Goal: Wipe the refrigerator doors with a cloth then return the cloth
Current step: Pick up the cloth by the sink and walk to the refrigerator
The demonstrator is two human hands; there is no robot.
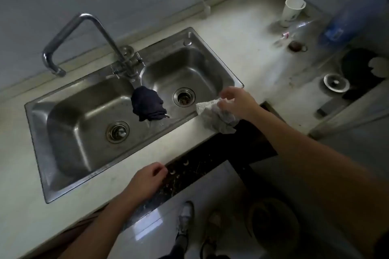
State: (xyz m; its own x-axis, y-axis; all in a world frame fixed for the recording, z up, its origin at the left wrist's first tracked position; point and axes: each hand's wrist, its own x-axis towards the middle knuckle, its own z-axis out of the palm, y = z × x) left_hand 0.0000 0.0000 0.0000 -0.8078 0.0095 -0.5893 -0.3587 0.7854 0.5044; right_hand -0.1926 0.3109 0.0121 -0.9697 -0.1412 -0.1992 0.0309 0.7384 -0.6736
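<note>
A crumpled white and grey cloth point(214, 114) lies on the pale countertop point(248, 33) at the sink's front right corner, with its lower end hanging over the counter's edge. My right hand point(236, 101) is on top of it, fingertips pinching its upper part. My left hand point(147, 178) rests at the counter's front edge below the sink, fingers loosely curled and holding nothing. A second, dark blue cloth point(148, 104) is draped over the divider of the steel double sink point(40, 132). No refrigerator is in view.
A bent chrome tap point(84, 31) stands behind the sink. At the back right of the counter are a white paper cup point(291, 11), a lying clear bottle point(299, 27), a blue water jug point(345, 17) and a hob point(357, 73). My feet point(185, 221) are on the floor below.
</note>
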